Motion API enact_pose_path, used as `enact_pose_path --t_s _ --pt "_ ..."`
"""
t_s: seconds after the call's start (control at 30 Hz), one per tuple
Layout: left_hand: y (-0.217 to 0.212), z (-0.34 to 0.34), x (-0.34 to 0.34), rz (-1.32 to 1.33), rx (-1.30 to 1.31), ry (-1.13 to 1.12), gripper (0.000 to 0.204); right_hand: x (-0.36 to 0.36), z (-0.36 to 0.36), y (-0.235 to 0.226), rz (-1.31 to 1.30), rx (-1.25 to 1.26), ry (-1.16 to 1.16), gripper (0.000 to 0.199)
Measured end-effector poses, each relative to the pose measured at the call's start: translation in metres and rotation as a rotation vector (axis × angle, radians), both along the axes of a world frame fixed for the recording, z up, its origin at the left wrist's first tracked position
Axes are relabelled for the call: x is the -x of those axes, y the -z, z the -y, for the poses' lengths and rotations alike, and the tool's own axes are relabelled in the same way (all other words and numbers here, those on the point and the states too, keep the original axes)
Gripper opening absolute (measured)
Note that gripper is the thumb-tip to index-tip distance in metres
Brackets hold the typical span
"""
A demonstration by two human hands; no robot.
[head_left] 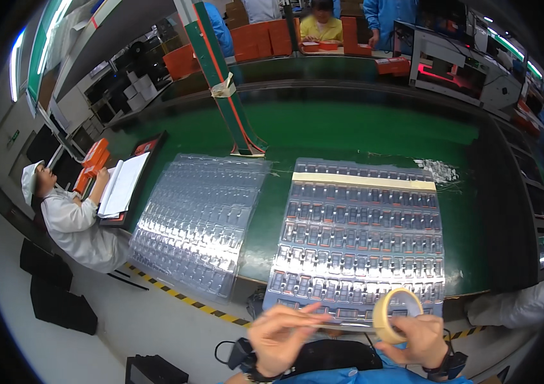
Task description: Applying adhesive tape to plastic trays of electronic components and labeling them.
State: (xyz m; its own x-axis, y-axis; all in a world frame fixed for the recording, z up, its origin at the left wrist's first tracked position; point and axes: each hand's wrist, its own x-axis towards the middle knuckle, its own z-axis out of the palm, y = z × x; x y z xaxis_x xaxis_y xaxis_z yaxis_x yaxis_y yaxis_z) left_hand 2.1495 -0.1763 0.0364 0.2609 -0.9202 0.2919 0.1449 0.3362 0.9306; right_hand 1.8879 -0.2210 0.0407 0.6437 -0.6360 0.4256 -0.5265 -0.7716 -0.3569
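My right hand (418, 339) grips a roll of pale yellow masking tape (382, 319), thumb and fingers closed around its lower side. A strip of the tape runs from the roll to my left hand (278, 336), whose thumb and fingers pinch its free end. Both hands are at the near edge of a clear plastic blister tray (356, 269), with rows of small parts showing in its pockets. Another strip of masking tape (361, 181) lies across the tray's far end. To its left lies a second clear blister tray (198, 217).
Both trays lie on a green work table (323, 121). A green post (220, 96) stands on it behind them. At left a person in white (70, 217) holds paper sheets (124, 182). Black trays (525, 185) line the right side. More people and orange boxes (259, 40) are beyond.
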Motion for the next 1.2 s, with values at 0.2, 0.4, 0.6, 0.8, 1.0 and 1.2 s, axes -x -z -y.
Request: enact_pose_path --t_s 0.2,0.4,0.6,0.8,1.0,1.2 --pt "-0.007 -0.016 -0.072 -0.188 0.062 -0.418 0.009 0.068 0.0 0.005 -0.096 0.138 0.045 0.044" --pt "-0.011 -0.023 -0.121 -0.178 -0.052 -0.469 0.01 0.128 -0.012 0.003 -0.038 0.172 0.071 0.056" --pt "0.021 -0.011 -0.135 0.097 -0.256 -0.397 0.009 0.199 -0.022 0.009 0.107 0.095 0.472 0.065" --pt "0.041 0.019 -0.084 0.073 -0.433 -0.311 0.01 0.213 -0.014 0.02 0.282 -0.044 0.702 0.046" --pt "0.077 0.018 -0.078 0.156 -0.443 -0.329 0.014 0.203 0.012 0.025 0.157 0.114 0.72 0.023" --pt "0.08 0.012 -0.078 0.051 -0.459 -0.343 0.016 0.191 0.018 0.021 0.096 0.108 0.714 0.021"
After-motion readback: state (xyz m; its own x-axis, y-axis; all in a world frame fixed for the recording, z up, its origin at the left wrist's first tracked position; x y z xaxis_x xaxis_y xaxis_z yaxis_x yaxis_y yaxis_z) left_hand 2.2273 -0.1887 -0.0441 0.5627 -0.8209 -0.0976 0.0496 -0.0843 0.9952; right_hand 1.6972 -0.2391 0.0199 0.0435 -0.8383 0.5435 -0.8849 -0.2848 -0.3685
